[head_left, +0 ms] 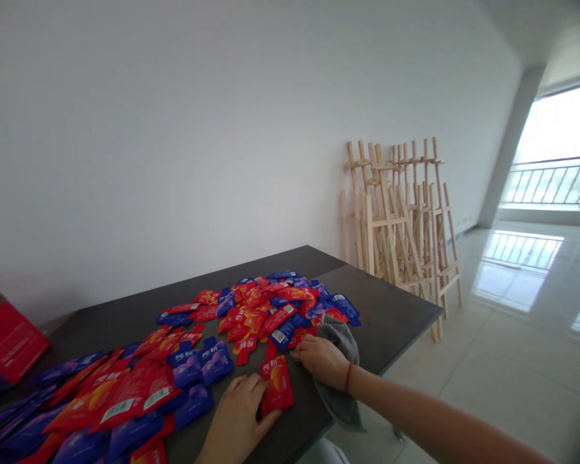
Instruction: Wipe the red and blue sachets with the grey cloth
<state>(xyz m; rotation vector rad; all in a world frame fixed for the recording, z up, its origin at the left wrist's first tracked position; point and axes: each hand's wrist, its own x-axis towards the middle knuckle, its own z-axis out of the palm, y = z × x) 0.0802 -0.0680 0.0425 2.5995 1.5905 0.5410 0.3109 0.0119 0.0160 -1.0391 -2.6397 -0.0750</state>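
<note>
My left hand (239, 415) is at the front of the dark table, its thumb and fingers closed on the side of a red spouted pouch (276, 383). The pouch lies flat with its printed front up and its spout end away from me. Just to the right, my right hand (321, 362) rests on a grey cloth (341, 345), fingers bent over it. Part of the cloth hangs down past the table's edge. Beyond both hands spreads a loose heap of red and purple pouches (256, 316). Closer rows of overlapping pouches (135, 393) lie to my left.
A red box (12, 341) stands at the far left of the dark table (391, 303). Several wooden easels (396, 219) lean by the white wall behind the table's right end. Shiny tiled floor (483, 367) runs toward a window with a railing at the right.
</note>
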